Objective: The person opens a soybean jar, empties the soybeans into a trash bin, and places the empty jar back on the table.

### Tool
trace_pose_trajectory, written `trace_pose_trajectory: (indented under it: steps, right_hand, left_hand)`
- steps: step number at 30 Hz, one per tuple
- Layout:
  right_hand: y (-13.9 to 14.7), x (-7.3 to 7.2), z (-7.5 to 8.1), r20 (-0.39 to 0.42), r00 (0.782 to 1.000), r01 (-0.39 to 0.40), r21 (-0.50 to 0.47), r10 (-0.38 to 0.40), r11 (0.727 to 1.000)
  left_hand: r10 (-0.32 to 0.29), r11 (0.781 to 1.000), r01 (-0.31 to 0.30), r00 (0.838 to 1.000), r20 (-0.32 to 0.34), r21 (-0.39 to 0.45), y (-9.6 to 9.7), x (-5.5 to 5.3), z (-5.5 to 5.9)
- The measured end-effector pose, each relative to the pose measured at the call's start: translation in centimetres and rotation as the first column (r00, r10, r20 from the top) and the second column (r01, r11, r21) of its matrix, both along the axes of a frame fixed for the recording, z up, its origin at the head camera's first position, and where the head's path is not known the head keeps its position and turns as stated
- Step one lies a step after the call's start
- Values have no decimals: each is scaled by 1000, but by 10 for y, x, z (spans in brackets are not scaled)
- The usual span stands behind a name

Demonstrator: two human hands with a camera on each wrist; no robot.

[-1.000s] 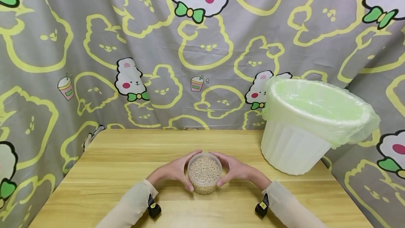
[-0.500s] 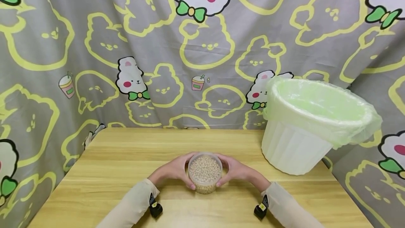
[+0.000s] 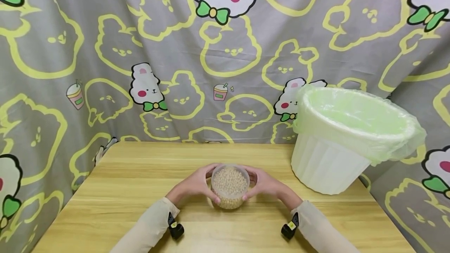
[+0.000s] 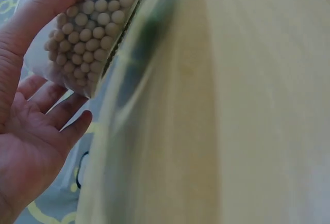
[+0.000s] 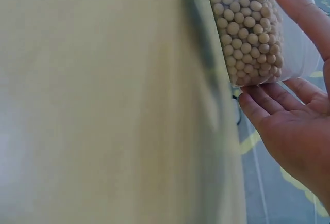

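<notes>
A round clear plastic tub (image 3: 230,206) sits between both hands near the middle of the head view. It is partly filled with small, round, beige balls (image 4: 85,43) that look like dried soybeans. My left hand (image 3: 196,184) grips the tub's left side, thumb at the front and fingers curving round behind. The right hand (image 3: 266,184) holds the opposite side the same way, and its thumb and fingertips touch the wall in the right wrist view. Some of the far fingers are hidden by the tub in the head view. Whether a lid covers it I cannot tell.
The tub is over a wood-grain table (image 3: 147,214). At the back right of the table a white ribbed bin (image 3: 327,163) stands with a pale green bag liner (image 3: 358,112) folded over its rim. A patterned grey curtain (image 3: 183,57) hangs behind and at the sides.
Held by both hands, the tub has shifted slightly up and right in the head view, tilting a little. The hands have moved with it; the bin stays put.
</notes>
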State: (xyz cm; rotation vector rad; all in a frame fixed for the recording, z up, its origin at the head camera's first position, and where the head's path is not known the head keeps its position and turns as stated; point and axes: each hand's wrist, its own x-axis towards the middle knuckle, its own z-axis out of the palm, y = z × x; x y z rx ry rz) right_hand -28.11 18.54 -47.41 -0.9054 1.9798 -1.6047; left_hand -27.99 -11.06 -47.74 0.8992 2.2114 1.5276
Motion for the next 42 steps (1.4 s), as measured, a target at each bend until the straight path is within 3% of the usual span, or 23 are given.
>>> trace_pose_trajectory:
  steps: [6,10,15,18,23,28,30,32,34,36,39,42]
  right_hand:
    - [-1,-9,21,-4,999,49,-77,-49,996]
    - [-4,-15,37,-18,996,83,-128,-86,988]
    - [-8,-23,54,-11,990,135,-176,-139,975]
    - [-10,-27,63,-45,983,164,-193,-176,967]
    - [-13,-30,74,-142,969,172,-196,-201,965]
    - [-11,-25,83,-176,964,169,-180,-201,969]
    - [-11,-22,87,-186,960,176,-172,-207,969]
    - [-13,-17,93,-208,950,205,-159,-235,966]
    - [-19,-12,99,-255,920,273,-129,-298,953]
    - [-28,-6,103,-306,875,366,-89,-375,926]
    - [-44,2,106,-365,796,515,-10,-482,857]
    - [-59,6,104,-390,748,602,57,-538,796]
  left_hand:
    - [34,997,-29,997,-66,70,0,-8,17]
    - [26,988,-10,994,-104,151,2,-17,32]
    - [-22,971,45,995,-102,235,7,-29,54]
    - [-18,968,40,996,-92,249,11,-32,65]
    - [21,961,14,992,-124,276,19,-31,75]
    - [128,960,-76,975,-183,269,25,-23,77]
    - [205,952,-139,951,-230,272,27,-20,76]
    - [291,936,-213,914,-282,279,30,-18,76]
    - [386,914,-305,859,-338,269,35,-16,76]
    - [462,886,-398,793,-396,238,41,-15,74]
    - [519,848,-494,703,-486,192,50,-13,72]
    - [542,822,-534,630,-556,196,58,-10,70]
